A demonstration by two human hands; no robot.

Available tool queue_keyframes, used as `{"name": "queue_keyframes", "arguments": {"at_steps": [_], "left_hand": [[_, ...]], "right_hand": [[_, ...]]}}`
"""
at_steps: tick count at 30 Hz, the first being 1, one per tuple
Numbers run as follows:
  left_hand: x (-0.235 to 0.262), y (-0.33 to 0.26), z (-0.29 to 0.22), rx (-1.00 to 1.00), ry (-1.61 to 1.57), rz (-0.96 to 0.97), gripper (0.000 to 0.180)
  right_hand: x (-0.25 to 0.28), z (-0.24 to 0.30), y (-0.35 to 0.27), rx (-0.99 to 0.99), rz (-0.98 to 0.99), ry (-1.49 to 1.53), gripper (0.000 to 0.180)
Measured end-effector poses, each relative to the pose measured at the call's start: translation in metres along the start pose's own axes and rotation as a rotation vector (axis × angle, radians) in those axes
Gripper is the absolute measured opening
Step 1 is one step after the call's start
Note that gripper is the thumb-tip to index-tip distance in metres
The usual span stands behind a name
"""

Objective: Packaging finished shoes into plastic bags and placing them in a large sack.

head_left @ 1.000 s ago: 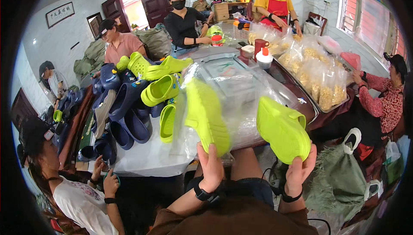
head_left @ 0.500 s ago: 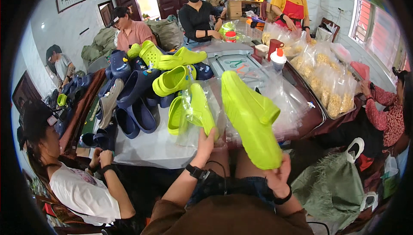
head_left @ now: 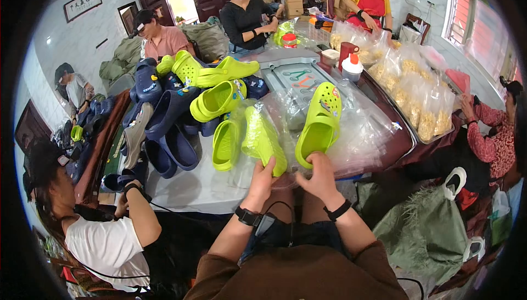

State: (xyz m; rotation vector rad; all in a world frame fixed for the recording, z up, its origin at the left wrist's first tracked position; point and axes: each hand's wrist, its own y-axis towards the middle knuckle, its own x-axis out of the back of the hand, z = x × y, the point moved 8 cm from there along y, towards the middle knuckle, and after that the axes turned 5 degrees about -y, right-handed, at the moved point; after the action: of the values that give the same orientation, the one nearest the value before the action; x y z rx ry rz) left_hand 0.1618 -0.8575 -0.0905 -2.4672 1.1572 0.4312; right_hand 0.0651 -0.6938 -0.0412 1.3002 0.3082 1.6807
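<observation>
The left hand (head_left: 262, 182) gripped the heel end of one lime clog (head_left: 262, 140), thumb and fingers closed on it; clear plastic showed around that shoe, though whether it sat inside a bag could not be told. The right hand (head_left: 321, 176) pinched the heel of a second lime clog (head_left: 325, 105), opening upward, toe pointing away, over clear bags (head_left: 365, 135) on the table (head_left: 189, 193). Beyond, scissors (head_left: 295, 76) lay within the rim of a grey tray (head_left: 288, 56). To the right, a metal tray (head_left: 424, 142) held clear sacks (head_left: 426, 124) filled with yellowish pieces.
</observation>
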Motion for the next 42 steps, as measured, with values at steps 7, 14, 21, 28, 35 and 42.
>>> {"name": "queue_keyframes", "arguments": {"at_steps": [7,14,21,28,35,42], "left_hand": [[0.008,0.013,0.019,-0.069,0.081,0.028,0.031],[0.048,0.009,-0.03,-0.403,0.552,-0.143,0.038],[0.067,-0.035,-0.032,-0.454,0.983,-0.355,0.038],[0.047,-0.069,-0.06,-0.641,0.953,-0.27,0.04],[-0.002,-0.102,-0.099,-0.779,1.447,-0.225,0.063],[-0.016,-0.034,-0.071,-0.92,1.505,0.239,0.083]], "right_hand": [[-0.025,0.03,-0.002,-0.101,0.125,-0.148,0.076],[-0.016,-0.011,-0.002,-0.191,0.081,-0.215,0.029],[0.006,-0.022,-0.001,-0.145,-0.022,-0.061,0.027],[0.005,-0.029,-0.006,-0.188,0.026,-0.032,0.027],[0.007,-0.035,-0.007,-0.212,0.068,0.039,0.025],[0.026,-0.027,-0.01,-0.12,0.135,0.142,0.042]]}}
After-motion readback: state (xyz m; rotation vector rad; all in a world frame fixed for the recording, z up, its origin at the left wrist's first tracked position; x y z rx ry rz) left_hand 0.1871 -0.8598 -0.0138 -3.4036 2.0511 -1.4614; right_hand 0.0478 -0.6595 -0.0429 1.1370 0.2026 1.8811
